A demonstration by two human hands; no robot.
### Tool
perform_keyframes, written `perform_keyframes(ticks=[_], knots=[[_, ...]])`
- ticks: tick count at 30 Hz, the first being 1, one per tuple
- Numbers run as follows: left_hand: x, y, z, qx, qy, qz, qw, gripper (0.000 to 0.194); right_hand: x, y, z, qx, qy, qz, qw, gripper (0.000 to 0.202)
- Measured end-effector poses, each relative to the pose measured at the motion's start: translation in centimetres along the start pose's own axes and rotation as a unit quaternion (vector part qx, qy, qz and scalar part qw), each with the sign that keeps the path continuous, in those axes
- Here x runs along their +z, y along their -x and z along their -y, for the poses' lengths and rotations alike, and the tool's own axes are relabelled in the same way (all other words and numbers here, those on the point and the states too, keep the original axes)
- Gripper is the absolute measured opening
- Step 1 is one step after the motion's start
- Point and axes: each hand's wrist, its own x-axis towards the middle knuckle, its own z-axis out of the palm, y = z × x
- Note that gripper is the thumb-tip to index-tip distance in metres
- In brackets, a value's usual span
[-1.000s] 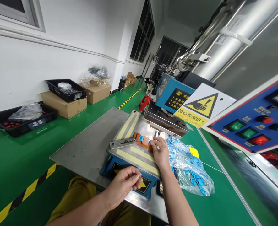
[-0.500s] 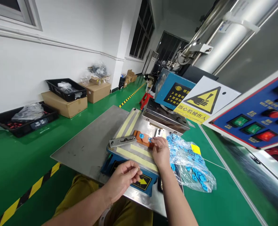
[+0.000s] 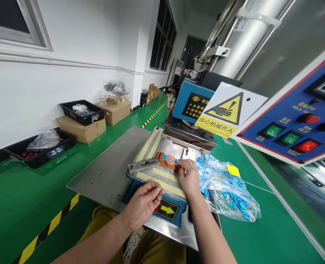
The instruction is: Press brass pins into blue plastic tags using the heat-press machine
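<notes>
Orange-brown, oblong block [image 3: 165, 163], one: lying on the flat metal top [image 3: 158, 175] of a blue machine base, between pale yellow tape strips; carrying two small bright-blue pieces [image 3: 165, 157] on its upper side. Right hand [image 3: 189, 178], one: reaching over the block's right end, fingers bending downward near the right-hand blue piece; whether the fingertips are gripping anything, one cannot tell. Left hand [image 3: 143, 203], one: hovering in front of the base, thumb and forefinger pressing together and pinching a tiny glinting piece [image 3: 159, 188], too small to identify. Slotted grey metal bar [image 3: 143, 165], one: lying just left of the block, its right end almost meeting it. Clear plastic bag [image 3: 228, 187], one: spreading to the right of the right hand, holding many blue pieces and bearing a yellow label [image 3: 233, 170]. Blue-and-steel press head [image 3: 190, 135], one: hanging beyond the block.
</notes>
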Motion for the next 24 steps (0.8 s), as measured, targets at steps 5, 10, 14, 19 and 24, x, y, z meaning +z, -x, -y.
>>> perform_keyframes(ticks=[5,10,14,19,24], knots=[[0.7,-0.9,-2.9,0.094,-0.253,0.035,0.962,0.028,0.0,0.1,0.1,0.006,-0.004,-0.005,1.000,0.039],[2.1,-4.0,-7.5,0.183,-0.543,0.071,0.816,0.017,0.0,0.0,0.2,0.004,-0.004,-0.009,1.000,0.038],[3.4,-8.0,-9.5,0.255,-0.681,0.110,0.678,0.013,0.1,0.1,0.1,0.004,-0.005,-0.011,1.000,0.037],[3.7,-12.3,-9.4,0.277,-0.727,0.132,0.614,0.015,0.0,0.1,0.1,0.009,-0.009,-0.010,1.000,0.037],[3.1,-13.7,-8.7,0.272,-0.753,0.127,0.585,0.016,-0.1,0.0,0.3,0.009,-0.015,-0.007,1.000,0.036]])
